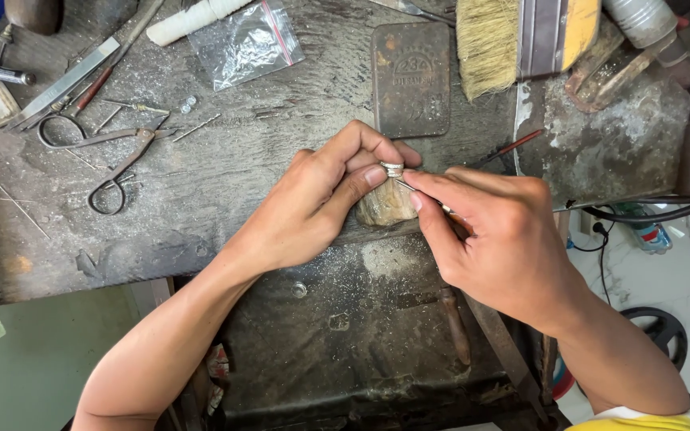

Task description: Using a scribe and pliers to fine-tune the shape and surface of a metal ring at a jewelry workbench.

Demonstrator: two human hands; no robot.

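My left hand (321,199) pinches a small silver ring (393,169) between thumb and fingers, resting it on a worn wooden bench peg (385,206) at the front of the workbench (225,183). My right hand (493,239) grips a thin metal hand tool (417,191) with a wooden handle, its tip touching the ring from the right. Both forearms reach in from the bottom of the view.
Metal shears (113,156), tweezers (61,84) and a small plastic bag (245,44) lie at the back left. A dark metal block (410,78) and a bristle brush (521,40) sit behind the hands. A dusty tray (345,335) hangs below the bench; black cables (648,209) run on the right.
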